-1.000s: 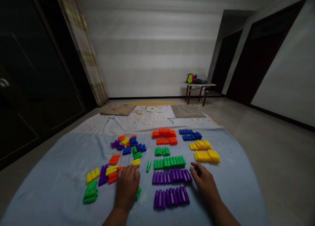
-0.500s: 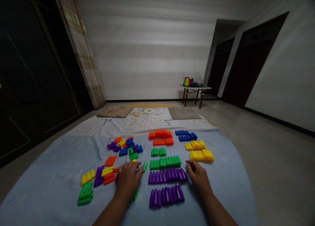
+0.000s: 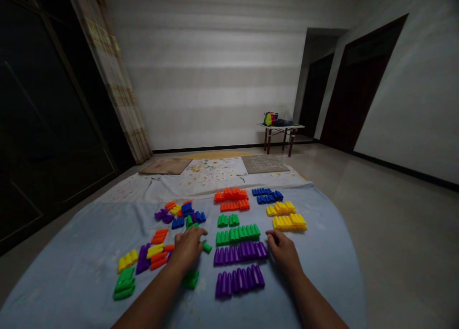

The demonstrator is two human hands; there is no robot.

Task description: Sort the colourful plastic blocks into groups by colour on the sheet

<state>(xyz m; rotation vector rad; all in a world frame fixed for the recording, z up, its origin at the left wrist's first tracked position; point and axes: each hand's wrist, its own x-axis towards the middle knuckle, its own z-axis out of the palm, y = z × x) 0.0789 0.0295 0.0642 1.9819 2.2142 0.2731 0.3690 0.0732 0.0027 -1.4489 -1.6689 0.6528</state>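
My left hand [image 3: 189, 246] is over the middle-left of the cloth, its fingers curled; what they hold, if anything, is hidden. A small green piece [image 3: 207, 247] lies just right of its fingertips, and more green pieces [image 3: 191, 279] show beside the forearm. My right hand [image 3: 283, 252] rests at the right end of the purple row [image 3: 240, 253], thumb and forefinger close together. Between my hands are a green row [image 3: 238, 235], a short green group [image 3: 228, 220] and a nearer purple row [image 3: 240, 281].
Orange [image 3: 231, 194], blue [image 3: 267, 196] and yellow pieces [image 3: 289, 222] lie in groups farther back. Mixed pieces [image 3: 158, 256] are scattered at left. Two flat boards [image 3: 265, 164] lie at the far edge of the tablecloth [image 3: 82, 262]. A small table [image 3: 281, 126] stands beyond.
My left hand has shifted slightly up and its fingers are more curled. The green piece beside it now lies lower and slants differently. The whole view has turned slightly.
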